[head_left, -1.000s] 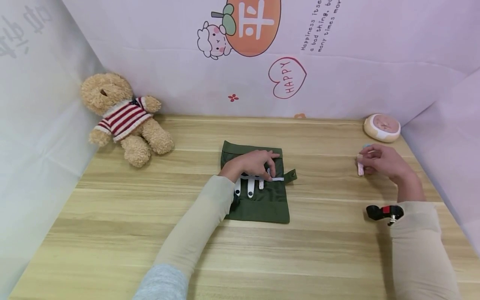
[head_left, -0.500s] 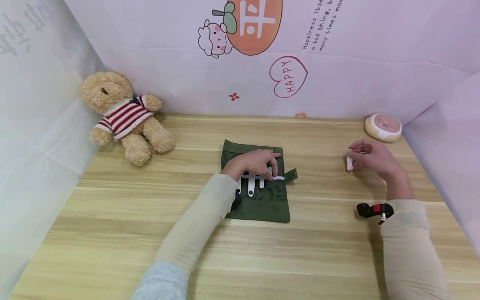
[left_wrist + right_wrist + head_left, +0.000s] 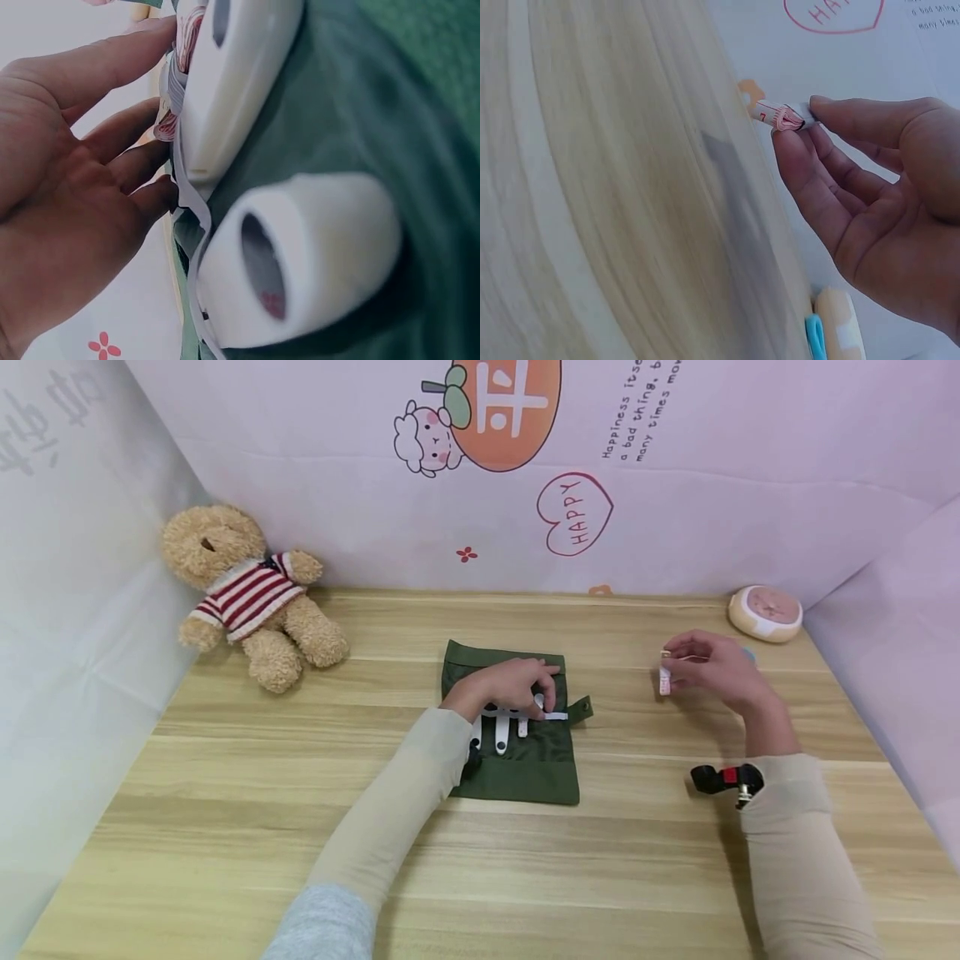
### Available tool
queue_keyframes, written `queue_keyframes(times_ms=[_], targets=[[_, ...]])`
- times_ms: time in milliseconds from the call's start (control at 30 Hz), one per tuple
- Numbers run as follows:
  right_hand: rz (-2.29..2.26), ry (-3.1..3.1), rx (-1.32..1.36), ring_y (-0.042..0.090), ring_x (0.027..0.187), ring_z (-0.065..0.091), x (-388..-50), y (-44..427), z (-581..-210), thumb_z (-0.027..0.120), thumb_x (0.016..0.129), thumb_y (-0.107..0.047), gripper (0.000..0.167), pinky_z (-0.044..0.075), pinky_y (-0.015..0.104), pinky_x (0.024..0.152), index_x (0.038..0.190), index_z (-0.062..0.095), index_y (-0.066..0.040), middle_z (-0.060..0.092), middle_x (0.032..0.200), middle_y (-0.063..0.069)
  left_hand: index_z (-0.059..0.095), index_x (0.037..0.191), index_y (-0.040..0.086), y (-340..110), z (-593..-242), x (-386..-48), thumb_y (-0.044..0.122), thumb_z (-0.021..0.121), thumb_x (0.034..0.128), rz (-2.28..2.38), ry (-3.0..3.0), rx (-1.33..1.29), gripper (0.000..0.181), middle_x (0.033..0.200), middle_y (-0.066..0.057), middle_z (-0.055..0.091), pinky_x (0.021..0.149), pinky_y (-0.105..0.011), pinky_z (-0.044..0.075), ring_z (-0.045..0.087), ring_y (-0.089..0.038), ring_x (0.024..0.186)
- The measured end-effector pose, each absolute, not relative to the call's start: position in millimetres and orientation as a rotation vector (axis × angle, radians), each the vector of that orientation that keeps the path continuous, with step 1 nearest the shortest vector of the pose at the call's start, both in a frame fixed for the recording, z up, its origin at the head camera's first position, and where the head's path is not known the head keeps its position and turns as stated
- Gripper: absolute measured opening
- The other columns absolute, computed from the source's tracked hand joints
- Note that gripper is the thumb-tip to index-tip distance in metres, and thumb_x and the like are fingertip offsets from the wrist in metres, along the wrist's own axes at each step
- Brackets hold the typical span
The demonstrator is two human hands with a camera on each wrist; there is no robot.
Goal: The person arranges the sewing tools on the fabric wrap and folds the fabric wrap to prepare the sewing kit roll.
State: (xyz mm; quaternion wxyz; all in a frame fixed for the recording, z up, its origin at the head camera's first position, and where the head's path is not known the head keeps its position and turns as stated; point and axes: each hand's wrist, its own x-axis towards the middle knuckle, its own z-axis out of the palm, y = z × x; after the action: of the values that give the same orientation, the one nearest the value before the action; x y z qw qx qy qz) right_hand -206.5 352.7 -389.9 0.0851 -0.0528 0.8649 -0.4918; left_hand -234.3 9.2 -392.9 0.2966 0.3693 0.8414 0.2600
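Note:
My right hand (image 3: 716,670) pinches a small folded paper tape (image 3: 784,115) with red print between thumb and fingertips. It is above the table at the right, its zigzag folded edge showing in the right wrist view. My left hand (image 3: 513,685) reaches over an unrolled dark green pouch (image 3: 525,783) and pinches its white elastic strap (image 3: 555,717) near the right side. Under the strap are white plastic tools (image 3: 502,737) with black dots and another pink-and-white folded piece (image 3: 522,727). In the left wrist view a white hollow-ended tool (image 3: 300,255) is close; my palm hides part of the pouch.
A teddy bear (image 3: 251,597) in a striped shirt leans at the back left. A round cream-and-pink object (image 3: 765,612) stands at the back right, with a teal-handled thing (image 3: 815,337) near it. The pouch's snap tab (image 3: 581,710) sticks out to the right. Printed cloth walls surround the wooden table.
My right hand has moved left across the table toward the pouch, carrying the folded paper tape. My left hand has stayed at the strap.

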Motion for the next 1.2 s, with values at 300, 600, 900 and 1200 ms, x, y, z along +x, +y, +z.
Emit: queue_keyframes(times_ms=[300,600,900,1200], targets=[[-1.514,2.530,-0.163,0.016,0.084,0.067,-210.5,334.7,-395.4,0.067,0.099,-0.008,0.037,0.060,0.036,0.076,0.128,0.054,0.009,0.062,0.107,0.011,0.073,0.092,0.012,9.0,-395.3,-234.0,0.006,0.075,0.0926,0.698,2.240,0.986,0.006,0.166,-0.005,0.027,0.113,-0.033,0.035,0.004,-0.026,0.156],[-1.587,2.466,-0.177,0.018,0.087,0.067,-215.0,310.2,-394.6,0.066,0.098,-0.004,0.032,0.060,0.038,0.080,0.125,0.055,0.009,0.060,0.109,0.017,0.075,0.095,0.013,8.8,-395.7,-234.4,0.007,0.073,0.0942,0.677,2.247,0.962,0.007,0.166,-0.002,0.025,0.098,-0.027,0.042,0.003,-0.023,0.156],[-1.551,2.420,-0.259,0.018,0.088,0.070,-222.6,292.3,-396.4,0.065,0.099,-0.005,0.035,0.059,0.037,0.081,0.128,0.052,0.011,0.059,0.114,0.022,0.075,0.097,0.013,8.8,-396.3,-234.1,0.007,0.072,0.0951,0.672,2.247,0.973,0.007,0.167,-0.003,0.024,0.109,-0.032,0.039,0.004,-0.025,0.156],[-1.571,2.425,-0.304,0.025,0.088,0.071,-226.1,274.1,-393.4,0.068,0.098,-0.008,0.033,0.060,0.038,0.080,0.123,0.055,0.010,0.061,0.109,0.019,0.074,0.095,0.012,9.8,-395.9,-235.2,0.006,0.074,0.0934,0.707,2.232,0.975,0.006,0.166,-0.006,0.025,0.117,-0.034,0.031,0.003,-0.026,0.156]])
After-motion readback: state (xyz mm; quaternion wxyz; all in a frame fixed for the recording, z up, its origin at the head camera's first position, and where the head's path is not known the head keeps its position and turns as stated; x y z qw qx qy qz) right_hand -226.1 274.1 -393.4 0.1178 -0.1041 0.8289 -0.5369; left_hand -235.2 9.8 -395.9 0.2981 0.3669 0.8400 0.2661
